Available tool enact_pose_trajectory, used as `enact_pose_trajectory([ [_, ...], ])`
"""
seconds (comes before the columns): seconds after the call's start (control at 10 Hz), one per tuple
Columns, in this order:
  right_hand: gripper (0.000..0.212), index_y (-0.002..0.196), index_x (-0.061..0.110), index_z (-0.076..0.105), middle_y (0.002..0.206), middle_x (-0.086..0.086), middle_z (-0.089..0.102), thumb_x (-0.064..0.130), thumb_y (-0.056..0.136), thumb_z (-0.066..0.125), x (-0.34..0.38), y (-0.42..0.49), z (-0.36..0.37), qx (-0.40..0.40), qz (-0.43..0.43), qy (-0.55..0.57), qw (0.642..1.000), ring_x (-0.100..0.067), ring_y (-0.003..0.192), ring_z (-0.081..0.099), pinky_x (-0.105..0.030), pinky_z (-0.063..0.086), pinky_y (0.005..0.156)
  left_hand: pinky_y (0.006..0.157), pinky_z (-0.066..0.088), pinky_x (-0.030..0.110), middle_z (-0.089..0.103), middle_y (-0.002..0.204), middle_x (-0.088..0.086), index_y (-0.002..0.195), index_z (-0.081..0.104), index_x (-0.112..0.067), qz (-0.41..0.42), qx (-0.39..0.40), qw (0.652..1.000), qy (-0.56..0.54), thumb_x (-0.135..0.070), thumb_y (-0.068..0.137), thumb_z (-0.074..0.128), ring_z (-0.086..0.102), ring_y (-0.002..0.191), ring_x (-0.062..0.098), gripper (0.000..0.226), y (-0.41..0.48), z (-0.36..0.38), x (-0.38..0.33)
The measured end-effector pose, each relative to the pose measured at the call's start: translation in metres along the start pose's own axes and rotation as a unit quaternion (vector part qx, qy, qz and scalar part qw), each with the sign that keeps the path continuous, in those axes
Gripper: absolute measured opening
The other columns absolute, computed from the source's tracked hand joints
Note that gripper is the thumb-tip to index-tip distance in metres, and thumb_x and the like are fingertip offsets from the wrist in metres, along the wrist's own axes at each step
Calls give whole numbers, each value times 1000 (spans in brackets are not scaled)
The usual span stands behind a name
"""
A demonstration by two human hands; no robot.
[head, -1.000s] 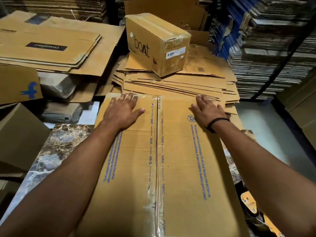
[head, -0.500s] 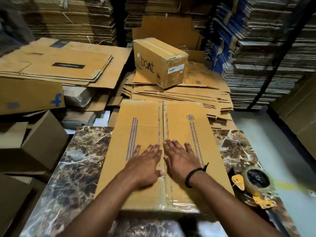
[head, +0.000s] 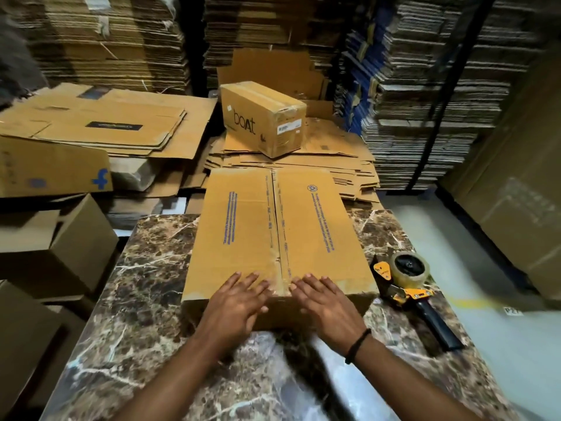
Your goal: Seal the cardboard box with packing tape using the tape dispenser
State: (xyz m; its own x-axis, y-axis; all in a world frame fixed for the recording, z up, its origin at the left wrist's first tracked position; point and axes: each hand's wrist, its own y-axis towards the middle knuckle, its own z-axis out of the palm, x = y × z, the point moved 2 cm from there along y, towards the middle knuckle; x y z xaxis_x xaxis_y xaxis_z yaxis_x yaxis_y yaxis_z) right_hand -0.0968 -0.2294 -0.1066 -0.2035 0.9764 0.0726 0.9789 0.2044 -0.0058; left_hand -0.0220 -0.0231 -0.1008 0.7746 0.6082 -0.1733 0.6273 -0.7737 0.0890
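Observation:
A brown cardboard box [head: 312, 226] with blue print lies on the marble table [head: 145, 287]. Clear tape runs along its centre seam and over the near edge. My left hand [head: 235, 302] lies flat over the near edge, just left of the seam, fingers spread. My right hand [head: 323, 302], a black band on its wrist, presses flat just right of the seam. Both hands hold nothing. The tape dispenser [head: 411, 284], yellow with a black handle and a clear roll, rests on the table to the right of the box, untouched.
A sealed "boat" box [head: 264, 117] sits on a pile of flattened cartons [head: 318, 165] behind the table. More flat cardboard [head: 106, 123] and boxes [head: 54, 250] crowd the left. Tall stacks [head: 425, 86] fill the back and right. Grey floor [head: 485, 268] lies to the right.
Both hands have slid along the seam from the far end of the box to its near edge. The view has pulled back, bringing the dispenser fully into sight.

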Motion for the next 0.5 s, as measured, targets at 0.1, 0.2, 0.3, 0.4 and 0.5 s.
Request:
enact_pose_trajectory([
  [0.1, 53, 143, 27, 34, 140, 6, 51, 26, 90, 40, -33, -23, 0, -30, 12, -15, 999, -18, 130, 47, -38, 20, 112, 110, 24, 37, 51, 132, -8, 130, 47, -24, -47, -41, 998, -24, -50, 97, 25, 46, 128, 15, 47, -26, 2, 21],
  [0.2, 91, 151, 32, 10, 148, 7, 36, 7, 75, 55, -56, -46, 1, -8, 38, 13, 999, -15, 138, 35, -31, 7, 117, 111, 24, 33, 52, 133, -7, 133, 44, -24, -83, -60, 995, -15, -53, 97, 20, 44, 129, 15, 53, -38, -2, 27],
  [0.3, 56, 147, 26, 26, 148, 5, 38, 22, 93, 39, -61, -50, 6, -39, 44, 27, 998, -16, 138, 34, -31, 10, 116, 113, 25, 35, 51, 136, -7, 134, 43, -24, -124, -54, 990, -29, -57, 92, 24, 38, 132, 11, 56, -37, -1, 19],
  [0.4, 54, 142, 26, 39, 145, 5, 46, 48, 98, 15, -56, -46, -2, -37, 63, 30, 997, -18, 135, 42, -30, 17, 116, 114, 13, 31, 43, 142, -9, 135, 45, -25, -171, -58, 983, -35, -57, 90, 29, 29, 137, 10, 58, -30, -11, 8],
  [0.5, 75, 140, 28, 42, 145, 5, 45, 65, 88, 4, -49, -39, -34, -54, 90, 35, 994, -15, 132, 40, -34, 25, 111, 114, 4, 34, 28, 151, -10, 137, 44, -28, -197, -37, 980, 14, -50, 94, 42, 14, 142, 10, 49, -23, -32, -10],
])
